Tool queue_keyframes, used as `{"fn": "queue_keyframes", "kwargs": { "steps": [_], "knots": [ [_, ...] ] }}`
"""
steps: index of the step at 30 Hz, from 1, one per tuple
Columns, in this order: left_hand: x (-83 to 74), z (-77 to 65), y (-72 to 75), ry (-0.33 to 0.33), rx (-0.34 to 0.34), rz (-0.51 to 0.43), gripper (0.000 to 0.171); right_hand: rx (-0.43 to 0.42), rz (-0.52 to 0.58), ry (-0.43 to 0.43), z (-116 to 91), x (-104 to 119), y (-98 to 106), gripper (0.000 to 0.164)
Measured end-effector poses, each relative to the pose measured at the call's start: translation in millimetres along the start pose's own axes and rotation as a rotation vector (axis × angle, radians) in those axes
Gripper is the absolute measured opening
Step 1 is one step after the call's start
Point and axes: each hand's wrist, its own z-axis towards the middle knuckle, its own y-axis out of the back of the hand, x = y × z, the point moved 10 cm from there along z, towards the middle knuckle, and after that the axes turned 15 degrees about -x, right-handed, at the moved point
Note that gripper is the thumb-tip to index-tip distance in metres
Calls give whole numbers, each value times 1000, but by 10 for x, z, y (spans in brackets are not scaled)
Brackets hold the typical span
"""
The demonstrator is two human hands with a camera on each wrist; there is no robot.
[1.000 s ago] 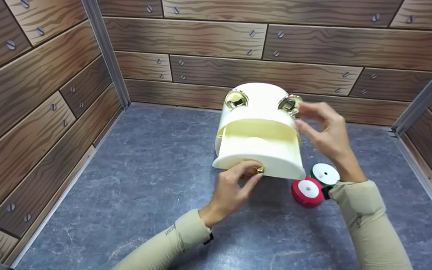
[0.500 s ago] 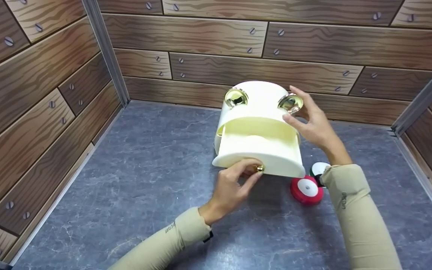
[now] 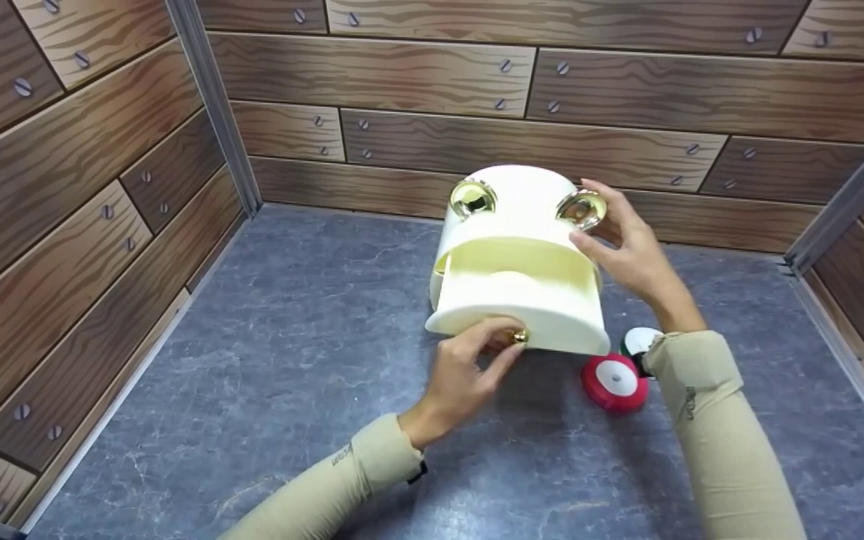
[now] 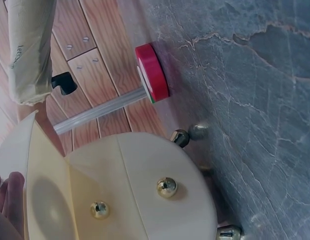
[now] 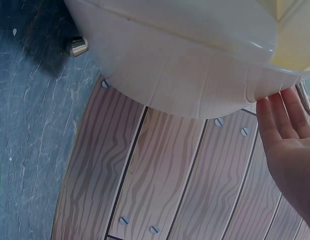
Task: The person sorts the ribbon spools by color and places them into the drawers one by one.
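A cream storage box (image 3: 523, 191) with a rounded top stands in the middle of the head view. Its upper drawer (image 3: 571, 330) is pulled out towards me. The thumb and forefinger of my left hand (image 3: 462, 379) pinch the small gold knob (image 3: 520, 337) on that drawer. My right hand (image 3: 638, 251) holds the box at its upper right, thumb and fingers around the right gold ornament (image 3: 582, 209). In the right wrist view its fingertips (image 5: 289, 102) touch the box's side. Lower gold knobs (image 4: 166, 187) show in the left wrist view.
A red ribbon spool (image 3: 615, 382) lies right of the box. Beside it a white-faced spool (image 3: 638, 340) is partly hidden by the right sleeve (image 3: 702, 390). A left gold ornament (image 3: 472, 197) sits on the box. Wood-patterned walls (image 3: 432, 75) enclose the grey floor (image 3: 289, 322).
My right hand has moved in from beside the box to hold its upper right by the gold ornament. The left hand and the pulled-out drawer stay nearly still.
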Motion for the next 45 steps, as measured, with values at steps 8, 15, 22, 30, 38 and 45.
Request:
{"fn": "queue_keyframes", "kwargs": {
  "steps": [8, 15, 22, 30, 38, 45],
  "knots": [
    [42, 20, -11, -4, -7, -13, 18, -2, 8, -3, 1, 8, 6, 71],
    [95, 77, -31, 3, -12, -16, 18, -5, 3, -1, 13, -21, 4, 73],
    [152, 140, -57, 13, -15, 0, 18, -1, -5, -3, 6, 0, 9, 71],
    [233, 217, -101, 27, -22, -5, 19, 10, -12, -16, 5, -34, -5, 73],
    [292, 263, -152, 34, -8, 14, 19, 11, -17, -24, -17, -32, 17, 72],
    [352, 303, -167, 30, -10, 15, 18, 12, -13, -7, 4, -23, 1, 72]
  ]
}}
